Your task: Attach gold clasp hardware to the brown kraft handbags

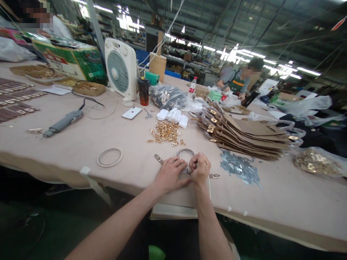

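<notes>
I watch left hand (170, 175) and right hand (200, 167) clamped on a small piece (187, 169) (mostly hidden, axis untellable) beside a metal strip (158, 159) slanting away leftward.

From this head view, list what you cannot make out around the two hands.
Head view: piece between left hand and right hand, mostly hidden by them.
Head view: single parts in the gold pile, too small.
Head view: bagged gold parts, veiled by plastic.

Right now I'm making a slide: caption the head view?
Left hand and right hand meet over a small item, near gold clasps, grey scraps and stacked brown bags.
</notes>
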The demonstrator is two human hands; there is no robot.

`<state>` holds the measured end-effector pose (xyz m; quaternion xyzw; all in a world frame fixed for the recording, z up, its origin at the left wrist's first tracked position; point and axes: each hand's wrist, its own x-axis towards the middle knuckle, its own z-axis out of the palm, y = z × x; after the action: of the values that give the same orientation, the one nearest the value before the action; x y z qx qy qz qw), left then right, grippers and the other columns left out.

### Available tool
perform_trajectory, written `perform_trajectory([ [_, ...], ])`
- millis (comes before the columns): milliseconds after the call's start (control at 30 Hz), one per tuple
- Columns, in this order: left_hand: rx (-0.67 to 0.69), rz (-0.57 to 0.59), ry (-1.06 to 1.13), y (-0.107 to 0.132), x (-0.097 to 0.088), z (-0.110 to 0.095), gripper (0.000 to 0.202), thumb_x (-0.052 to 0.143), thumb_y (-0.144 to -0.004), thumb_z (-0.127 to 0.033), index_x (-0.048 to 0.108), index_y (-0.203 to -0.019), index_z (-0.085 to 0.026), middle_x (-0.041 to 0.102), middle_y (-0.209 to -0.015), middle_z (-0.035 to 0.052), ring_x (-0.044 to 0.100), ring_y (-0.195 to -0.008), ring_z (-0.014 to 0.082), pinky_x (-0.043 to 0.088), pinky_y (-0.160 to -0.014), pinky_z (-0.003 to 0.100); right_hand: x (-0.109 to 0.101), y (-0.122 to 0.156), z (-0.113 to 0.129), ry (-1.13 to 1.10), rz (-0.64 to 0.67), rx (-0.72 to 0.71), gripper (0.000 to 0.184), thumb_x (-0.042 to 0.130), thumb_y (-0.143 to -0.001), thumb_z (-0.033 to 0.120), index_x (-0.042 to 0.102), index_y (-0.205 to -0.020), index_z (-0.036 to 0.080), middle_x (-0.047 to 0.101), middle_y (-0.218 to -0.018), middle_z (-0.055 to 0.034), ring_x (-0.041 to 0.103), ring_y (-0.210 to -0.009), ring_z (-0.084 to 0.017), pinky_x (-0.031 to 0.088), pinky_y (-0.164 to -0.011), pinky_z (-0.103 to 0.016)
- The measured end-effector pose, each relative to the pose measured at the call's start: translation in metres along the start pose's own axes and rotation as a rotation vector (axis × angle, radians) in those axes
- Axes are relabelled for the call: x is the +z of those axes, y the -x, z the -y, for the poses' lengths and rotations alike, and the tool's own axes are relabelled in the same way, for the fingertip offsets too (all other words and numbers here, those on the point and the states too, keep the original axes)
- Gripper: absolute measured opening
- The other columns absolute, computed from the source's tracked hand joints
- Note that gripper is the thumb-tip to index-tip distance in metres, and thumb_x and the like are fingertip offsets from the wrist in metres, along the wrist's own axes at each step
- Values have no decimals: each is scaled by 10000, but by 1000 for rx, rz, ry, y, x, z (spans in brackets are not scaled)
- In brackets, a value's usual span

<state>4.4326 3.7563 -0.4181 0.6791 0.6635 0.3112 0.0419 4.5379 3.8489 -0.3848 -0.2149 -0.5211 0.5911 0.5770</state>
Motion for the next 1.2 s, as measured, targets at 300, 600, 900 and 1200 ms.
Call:
perform_trajectory([
  [300,-5,0,-2,0,-1,0,582,718,-875,-571,581,-1376,-309,662,-1390,24,469,-1394,302,392,-1150,513,6,-3,10,176,55,-120,462,546,-1006,460,467,-616,224,392,-512,69,356,-418,-89,265,-412,-259],
  [600,-15,-9,-11,1,-3,0,578,729,-860,-571,597,-1359,-310,661,-1387,26,475,-1395,305,398,-1158,501,2,-2,10,171,71,-77,451,553,-1003,445,463,-619,226,378,-517,73,332,-426,-91,240,-412,-259],
  [900,-13,-20,-3,1,-4,-4,528,709,-875,-581,620,-1314,-304,677,-1349,27,485,-1380,294,389,-1155,492,0,4,-3,154,26,6,450,545,-996,438,460,-611,221,378,-507,76,314,-417,-86,226,-405,-249],
  [1200,-21,-10,4,3,-3,-1,552,723,-868,-540,609,-1351,-299,664,-1388,24,475,-1394,296,388,-1166,484,9,29,5,-32,-15,-125,402,520,-1006,346,470,-628,219,368,-507,74,325,-399,-87,245,-408,-241],
])
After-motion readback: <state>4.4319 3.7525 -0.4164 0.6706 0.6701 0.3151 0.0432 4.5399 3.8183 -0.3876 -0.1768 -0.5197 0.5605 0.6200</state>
